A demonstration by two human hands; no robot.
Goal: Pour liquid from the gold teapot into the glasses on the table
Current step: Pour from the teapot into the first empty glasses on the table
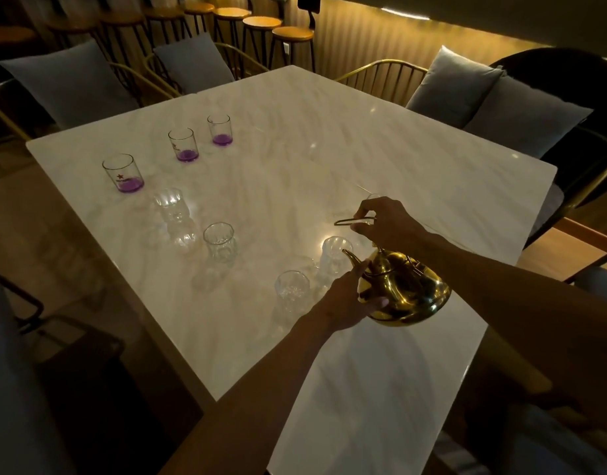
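Fingers (pixel 363 217) of my right hand (pixel 387 222) pinch the handle, left hand (pixel 350 299) cups the gold teapot (pixel 406 289) to steady the tilt. Spout's right at the near glass (pixel 334 252) on the bench (pixel 380 138), so I'd guess pouring's about to start.

Bar/restaurant; row of bar stools (pixel 261 24) at lit counter; marble table (pixel 363 138) w/ cushioned chairs (pixel 493 97)

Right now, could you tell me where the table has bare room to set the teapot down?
The white marble table is bare across its far right, beyond the right hand, and near you, below the gold metal teapot. It is crowded left of the left hand, around the clear ribbed glasses.
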